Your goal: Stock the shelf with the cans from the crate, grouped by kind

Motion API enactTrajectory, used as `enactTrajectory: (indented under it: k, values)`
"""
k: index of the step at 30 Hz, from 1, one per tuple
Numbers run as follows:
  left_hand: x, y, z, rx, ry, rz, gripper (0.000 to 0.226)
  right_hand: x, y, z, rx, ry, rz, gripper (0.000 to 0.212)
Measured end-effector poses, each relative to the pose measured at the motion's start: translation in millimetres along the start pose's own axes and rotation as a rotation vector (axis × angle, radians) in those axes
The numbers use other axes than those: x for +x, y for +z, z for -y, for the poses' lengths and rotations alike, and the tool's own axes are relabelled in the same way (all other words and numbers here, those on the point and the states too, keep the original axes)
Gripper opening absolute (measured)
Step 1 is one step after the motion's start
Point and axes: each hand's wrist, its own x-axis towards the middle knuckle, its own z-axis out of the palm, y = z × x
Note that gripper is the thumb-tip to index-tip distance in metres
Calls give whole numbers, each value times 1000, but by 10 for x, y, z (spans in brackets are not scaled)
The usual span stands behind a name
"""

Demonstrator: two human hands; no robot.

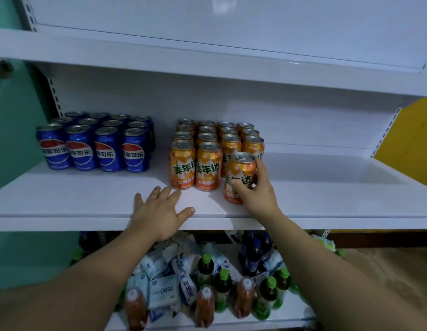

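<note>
Right hand [256,187]: closed round an orange can [240,177], centre right, on the shelf [88,197].
Left hand [160,211]: spread flat, empty, at the shelf edge.
Risk: the front orange cans [195,167] could be knocked over if the can is pushed in skewed.
Blue cans [93,145]: grouped at left, well apart.

Cola cans [95,144] left on the shelf [88,199], soda cans [207,149] right, bottles [222,283] below.

Orange metal can with green lettering [240,177] in right hand [258,189]; matching orange cans [195,166] just beyond left hand [160,211]. Blue cans with red-white-blue emblem [93,149] far left. White metal shelf [88,199]; green-capped bottles [222,285] below hands.
</note>
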Motion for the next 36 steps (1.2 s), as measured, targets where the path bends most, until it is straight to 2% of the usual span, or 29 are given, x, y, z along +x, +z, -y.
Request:
enactTrajectory:
  k: [19,30,36]
  values:
    - [9,30,13,13,-5,-49,76,401,167,-115,-13,12,67,80]
    - [16,27,48,20,-12,-21,76,488,236,-121,-19,41,87,81]
    - [74,-13,49,-22,2,56,81,556,170,-39,-148,126,119,86]
